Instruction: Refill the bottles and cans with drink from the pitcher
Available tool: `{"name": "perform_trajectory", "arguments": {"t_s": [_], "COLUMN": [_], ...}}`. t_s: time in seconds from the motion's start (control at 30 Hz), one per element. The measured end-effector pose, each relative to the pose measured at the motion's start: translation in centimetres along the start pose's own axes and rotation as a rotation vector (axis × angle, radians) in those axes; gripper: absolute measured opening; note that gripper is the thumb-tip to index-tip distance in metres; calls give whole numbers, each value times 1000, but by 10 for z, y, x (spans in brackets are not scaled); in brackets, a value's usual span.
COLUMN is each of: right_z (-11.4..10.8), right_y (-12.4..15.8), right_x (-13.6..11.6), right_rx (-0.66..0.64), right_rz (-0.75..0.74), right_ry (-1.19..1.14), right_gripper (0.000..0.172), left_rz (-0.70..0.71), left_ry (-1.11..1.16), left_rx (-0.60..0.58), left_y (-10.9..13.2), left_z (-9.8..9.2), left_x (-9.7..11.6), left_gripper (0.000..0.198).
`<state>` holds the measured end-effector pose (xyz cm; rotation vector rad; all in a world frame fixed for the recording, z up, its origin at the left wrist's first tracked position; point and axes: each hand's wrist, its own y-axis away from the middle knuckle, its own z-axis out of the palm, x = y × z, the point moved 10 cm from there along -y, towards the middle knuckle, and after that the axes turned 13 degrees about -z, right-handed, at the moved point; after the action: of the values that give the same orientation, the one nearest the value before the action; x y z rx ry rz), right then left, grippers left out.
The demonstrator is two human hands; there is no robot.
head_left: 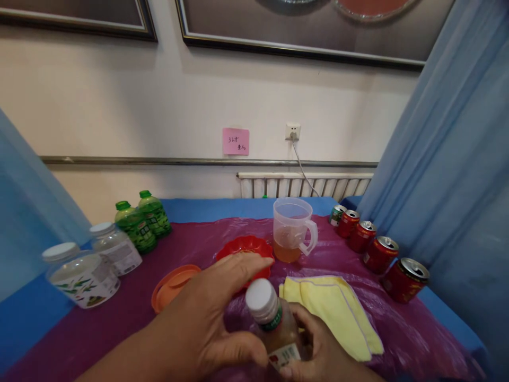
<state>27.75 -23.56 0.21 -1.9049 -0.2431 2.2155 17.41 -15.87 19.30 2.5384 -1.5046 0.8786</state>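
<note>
**Over the sheet (pixel 191 237), one bottle (pixel 278 334) is resting in the right hand (pixel 324 342)**

The right hand is gripping the bottle's side, its fingers curling around the clear, rounded body; the one white cap is pointing up. The left hand (pixel 209 305) is spreading wide beside the bottle, thumb well apart from the fingers; whether the thumb is touching, I cannot tell. Beneath, the purple sheet is wrinkling and shining like thin plastic.

Five cans (pixel 362 237), metal cylinders, are standing in a slanting row on the right: four red, one green. On the left, two clear jars (pixel 87 276) with white lids and two green bottles (pixel 137 233) are standing. One translucent jug (pixel 291 228) is holding amber liquid. Near it, one red bowl (pixel 242 245) is showing a scalloped rim. One round orange dish (pixel 169 289) is lying partly behind the left hand, and one folded yellow cloth (pixel 334 313), soft and purple-edged, is lying beyond the right.
</note>
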Motion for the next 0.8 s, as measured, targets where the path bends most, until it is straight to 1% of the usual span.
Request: {"name": "perform_trajectory", "arguments": {"t_s": [0.1, 0.17, 0.23, 0.3, 0.37, 0.43, 0.47, 0.5, 0.57, 0.63, 0.7, 0.77, 0.8], "right_z": [-2, 1, 1, -2, -6, -12, -21, -33, -70, -111, -146, -177, -190], "right_y": [2, 4, 5, 6, 9, 12, 13, 15, 19, 20, 11, -4, -12], "right_x": [3, 6, 8, 11, 14, 12, 8, 1, -22, -57, -97, -139, -155], "right_rx": [9, -2, 13, 52, 78, 99, 137, 199, 375, 532, 604, 641, 641], "right_rz": [4, 10, 20, 43, 61, 54, 40, 21, -19, -69, -164, -260, -291], "right_ry": [9, -15, -6, 68, 154, 196, 221, 262, 404, 567, 714, 983, 1130], "right_gripper": [77, 79, 82, 85, 85, 83, 82, 80, 78, 80, 79, 75, 73], "left_rz": [30, 16, -7, -40, -87, -155, -190, -228, -306, -396, -499, -590, -630], "left_ry": [33, 54, 60, 59, 106, 199, 249, 295, 364, 401, 390, 350, 339], "left_rx": [-163, -203, -166, -69, 40, 113, 126, 129, 107, 54, 28, 35, 37], "left_y": [4, 3, -3, -10, -14, -14, -12, -10, -1, 11, 27, 44, 53], "left_z": [3, 5, 5, 0, -9, -17, -18, -16, -2, 25, 54, 78, 88], "left_x": [10, 17, 19, 15, 5, -11, -21, -31, -53, -78, -104, -129, -141], "left_gripper": [37, 32, 27, 27, 34, 39, 40, 41, 40, 39, 38, 38, 38]}}
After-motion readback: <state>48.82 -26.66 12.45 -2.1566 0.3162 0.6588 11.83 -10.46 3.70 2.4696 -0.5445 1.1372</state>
